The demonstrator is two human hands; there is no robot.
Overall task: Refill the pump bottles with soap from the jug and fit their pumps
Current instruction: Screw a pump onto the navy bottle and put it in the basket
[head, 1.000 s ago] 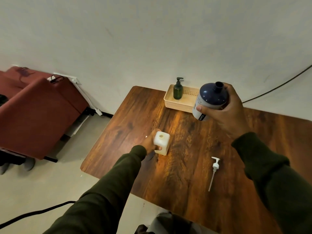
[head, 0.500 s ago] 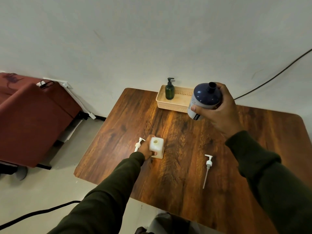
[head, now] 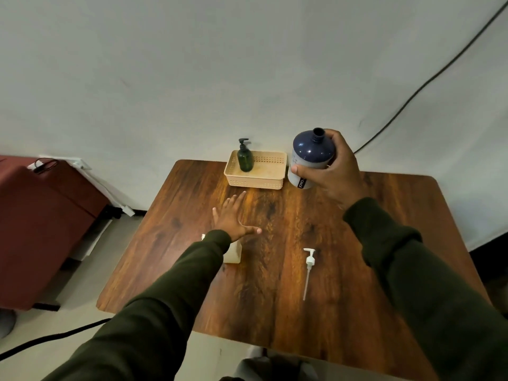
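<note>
Dark-blue round plastic jug (head: 312, 156) upright, open neck up, right hand (head: 334, 171) grip clamped round it above wooden desk (head: 275, 298) far edge. Left hand (head: 231, 218) fingers spread flat. White pump (head: 308, 270) lying lengthwise, head pointing away.

jug (head: 310, 158): navy top, white label
bottle (head: 245, 160): dark green, black pump
basket (head: 255, 180): cream, perforated
table (head: 343, 298): brown woodgrain
pump (head: 309, 266): white
sleeves (head: 428, 284): olive green
wall (head: 192, 64): white
</note>
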